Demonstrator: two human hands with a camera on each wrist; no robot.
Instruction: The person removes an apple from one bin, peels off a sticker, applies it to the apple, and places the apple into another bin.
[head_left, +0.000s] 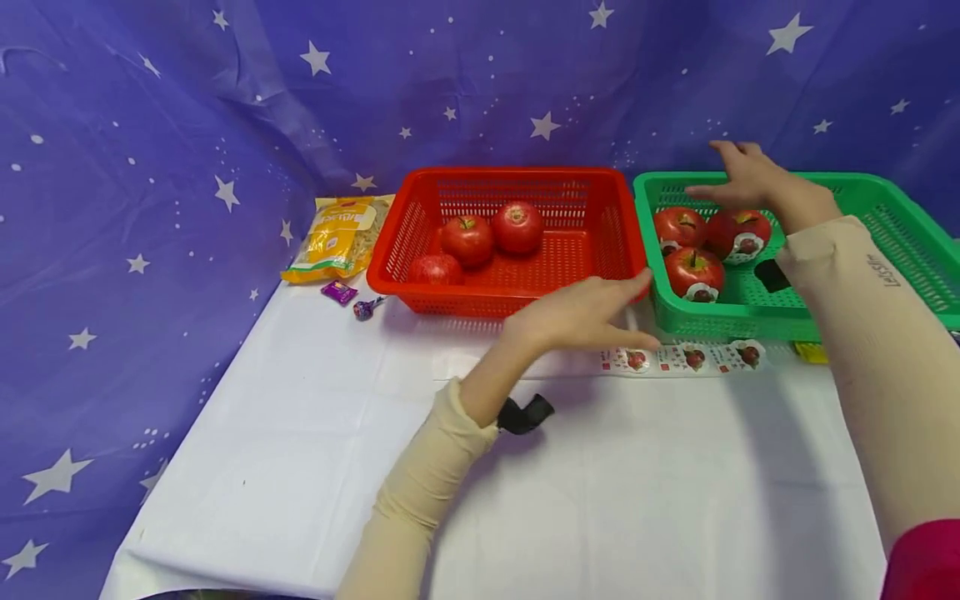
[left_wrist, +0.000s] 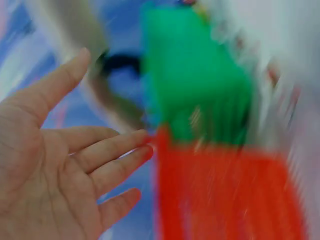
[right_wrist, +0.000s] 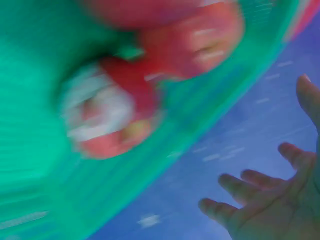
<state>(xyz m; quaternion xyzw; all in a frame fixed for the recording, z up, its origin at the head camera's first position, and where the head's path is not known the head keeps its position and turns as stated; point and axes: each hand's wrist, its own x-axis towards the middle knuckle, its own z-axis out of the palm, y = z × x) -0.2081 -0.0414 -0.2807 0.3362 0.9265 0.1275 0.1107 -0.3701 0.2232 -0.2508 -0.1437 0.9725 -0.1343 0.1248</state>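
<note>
My left hand (head_left: 573, 318) hovers at the front right corner of the red basket (head_left: 480, 302), fingers extended and palm bare in the left wrist view. Inside that basket lie three apples, one of them a red apple (head_left: 517, 227) toward the back. Above the back part of the green basket (head_left: 742, 321) my right hand (head_left: 750, 179) is spread, holding nothing. Three red apples with white stickers sit in the green basket's left end, among them the front apple (head_left: 694, 273). Both wrist views are blurred.
A strip of apple stickers (head_left: 693, 358) lies before the baskets. Left of the red basket are a yellow bag (head_left: 335, 237), a purple-wrapped candy (head_left: 339, 292) and a lollipop (head_left: 364, 309). A yellow packet (head_left: 810, 352) pokes out below the green basket. A starry blue cloth (head_left: 480, 83) hangs behind.
</note>
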